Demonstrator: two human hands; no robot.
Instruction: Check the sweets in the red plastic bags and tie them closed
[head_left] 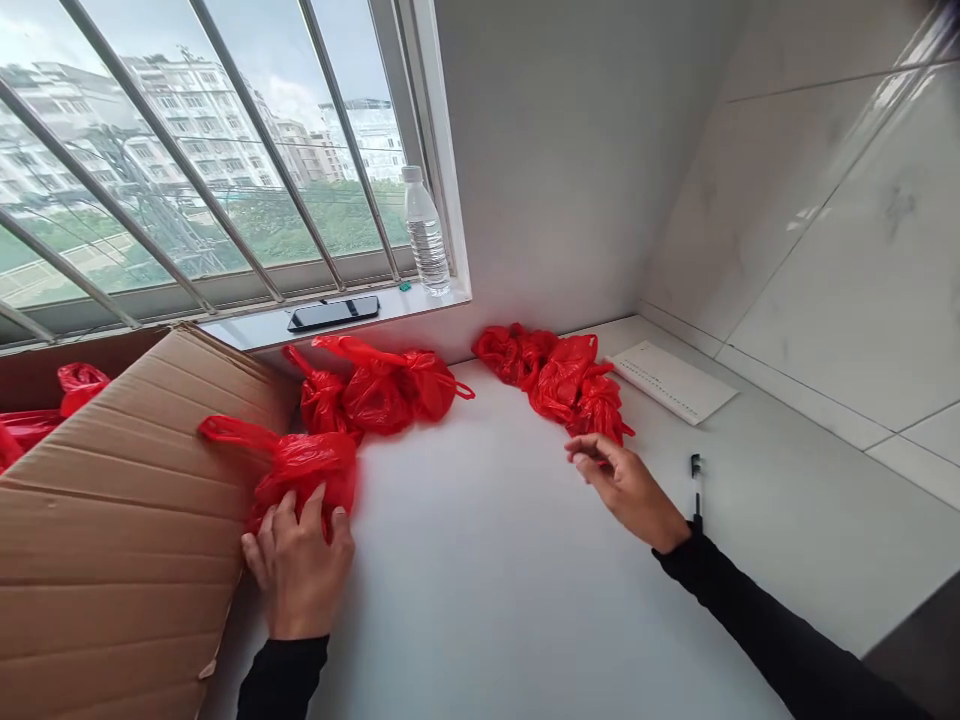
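Observation:
My left hand point(304, 560) lies on the near red plastic bag point(315, 460), its fingers spread over the bag's front side. That bag has a looped handle reaching left against the cardboard box point(135, 520). Just short of the right-hand group of knotted red bags point(570, 375) is my right hand point(619, 485), its fingers loosely bent and apart, holding nothing that I can see. Another cluster of tied red bags point(382, 390) sits below the windowsill. What the bags contain is hidden.
More red bags point(82, 388) are inside the box on the left. On the sill are a phone point(334, 314) and a water bottle point(426, 235). A white paper pad point(671, 380) and a pen point(697, 485) lie on the right side of the white table point(480, 590).

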